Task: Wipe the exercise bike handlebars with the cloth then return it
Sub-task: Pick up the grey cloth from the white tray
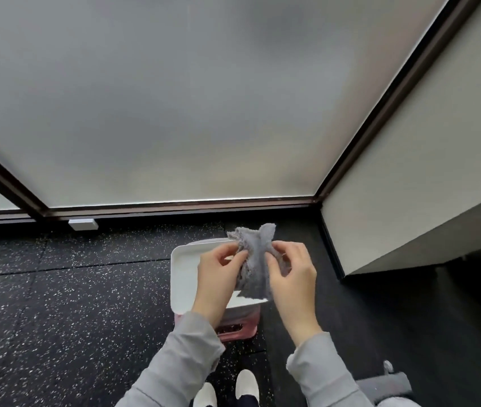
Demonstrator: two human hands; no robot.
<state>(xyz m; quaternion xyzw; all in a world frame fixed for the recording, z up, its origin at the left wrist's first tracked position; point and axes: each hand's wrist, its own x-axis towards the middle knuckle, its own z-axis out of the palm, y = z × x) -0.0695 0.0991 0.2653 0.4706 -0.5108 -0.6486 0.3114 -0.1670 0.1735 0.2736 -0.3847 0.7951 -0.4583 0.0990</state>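
Grey fuzzy cloth (pixel 253 261), bunched, pinched between left hand (pixel 215 277) and right hand (pixel 292 277) above right edge of shallow white rectangular tray (pixel 183 268).

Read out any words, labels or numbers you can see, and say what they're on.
None to read: the grey cloth, pinched by the left hand and right hand, the white tray, the pink crate under it and the small white box by the window frame show no print.
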